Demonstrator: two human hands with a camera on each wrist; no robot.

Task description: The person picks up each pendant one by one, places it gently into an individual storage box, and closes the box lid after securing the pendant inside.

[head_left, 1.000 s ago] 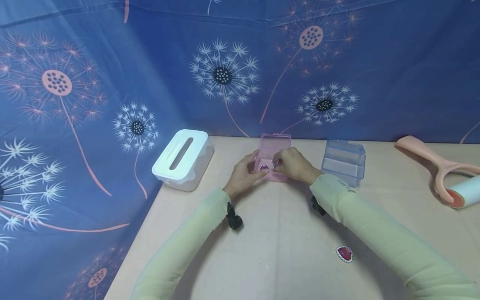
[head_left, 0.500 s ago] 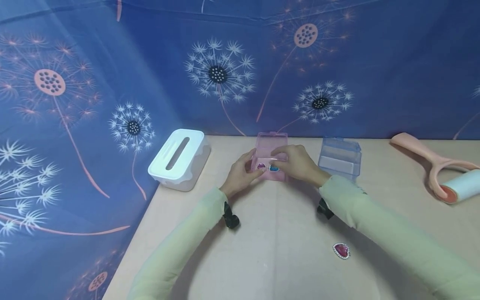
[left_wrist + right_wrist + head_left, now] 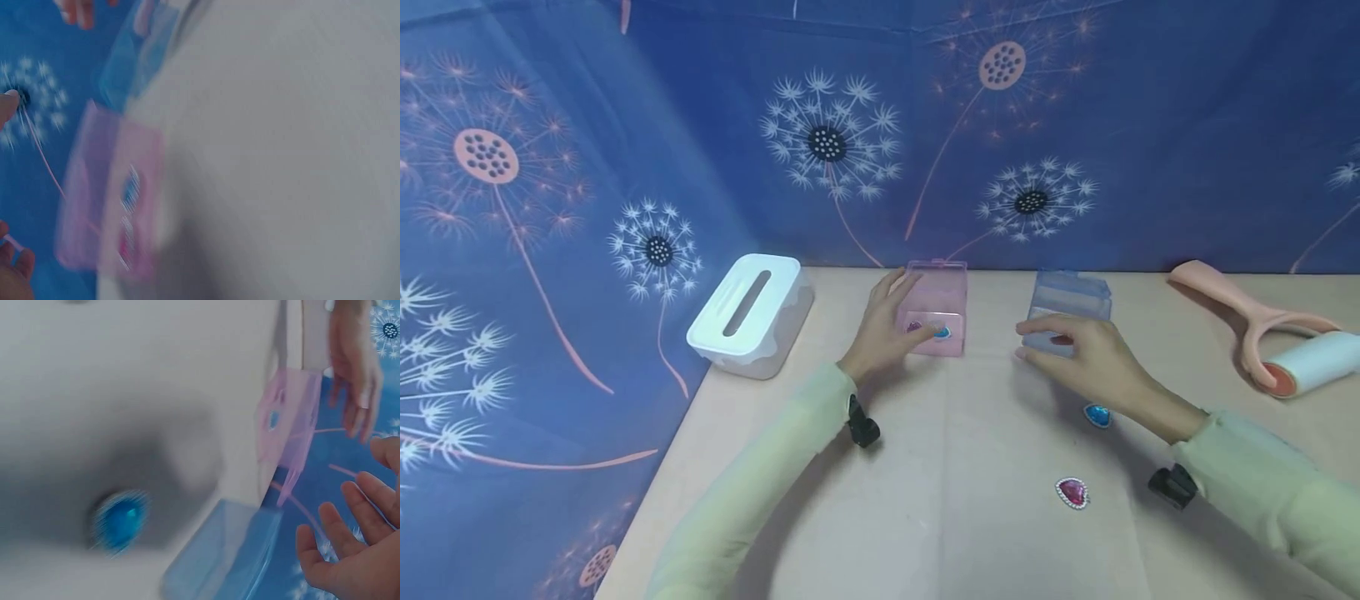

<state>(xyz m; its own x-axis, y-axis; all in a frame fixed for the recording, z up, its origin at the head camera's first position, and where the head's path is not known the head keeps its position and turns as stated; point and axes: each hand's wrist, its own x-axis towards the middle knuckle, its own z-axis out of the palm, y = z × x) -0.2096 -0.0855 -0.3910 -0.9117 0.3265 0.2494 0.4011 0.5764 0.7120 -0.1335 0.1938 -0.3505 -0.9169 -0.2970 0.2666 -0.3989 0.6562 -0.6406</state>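
A pink see-through box (image 3: pixel 951 287) stands at the back with its lid up. Inside lie a blue gem (image 3: pixel 943 332) and a pink-purple gem (image 3: pixel 914 327), both with silvery rims. My left hand (image 3: pixel 880 327) is at the box's left side, fingers extended, thumb across its front in the head view; contact is unclear. With nothing in its fingers, my right hand (image 3: pixel 1097 358) hovers over the table in front of a blue see-through box (image 3: pixel 1071 287). Below that hand lies a blue heart-shaped gem (image 3: pixel 122 520). Nearer the front is a pink heart-shaped gem (image 3: pixel 1072 492).
A white-lidded tissue box (image 3: pixel 751 312) stands at the back left. On the right lies a pink-handled lint roller (image 3: pixel 1255 321) with a white roll. A blue dandelion-print cloth (image 3: pixel 850 225) hangs behind the table. Both wrist views are blurred.
My right hand has let go of the blue gem in the pink box and moved right and nearer. A second blue gem on the table has come into view. My left fingers have straightened.
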